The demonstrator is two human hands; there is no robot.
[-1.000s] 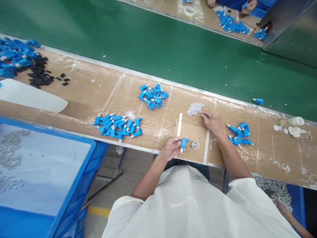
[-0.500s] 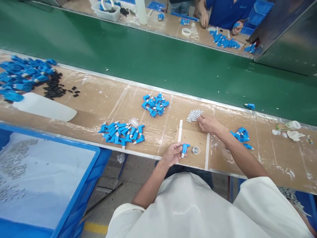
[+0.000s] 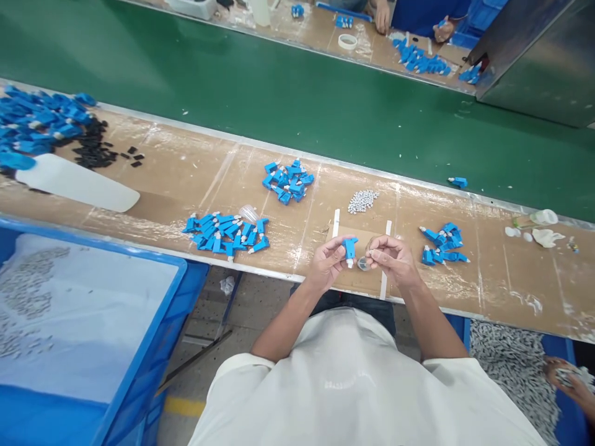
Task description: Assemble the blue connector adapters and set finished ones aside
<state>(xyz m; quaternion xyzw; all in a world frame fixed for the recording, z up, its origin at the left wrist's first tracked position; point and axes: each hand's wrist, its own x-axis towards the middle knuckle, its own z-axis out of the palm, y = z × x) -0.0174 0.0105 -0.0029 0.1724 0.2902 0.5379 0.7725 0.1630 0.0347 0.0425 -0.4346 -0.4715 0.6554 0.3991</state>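
My left hand (image 3: 326, 263) is closed on a blue plastic piece (image 3: 350, 248) with a white tip pointing down. Close beside it, my right hand (image 3: 394, 260) pinches something small and pale, probably one of the small grey parts; its shape is too small to make out. Between the hands, partly covered by my right fingers, a small round clear cup (image 3: 363, 264) rests on a cardboard patch edged by white tape strips. Just beyond lies a pile of small grey parts (image 3: 363, 201).
Piles of blue pieces lie left (image 3: 227, 234), ahead (image 3: 287, 181) and right (image 3: 444, 244). Black parts (image 3: 94, 146) sit far left near a white scoop-like sheet (image 3: 83, 183). A green belt (image 3: 260, 93) runs beyond the bench. Another person's hand (image 3: 569, 378) holds grey pieces over a bin at lower right.
My right hand has left the grey pile and come back beside my left hand, fingers pinched. The left hand still holds the blue piece. Another person's hand has appeared at lower right.
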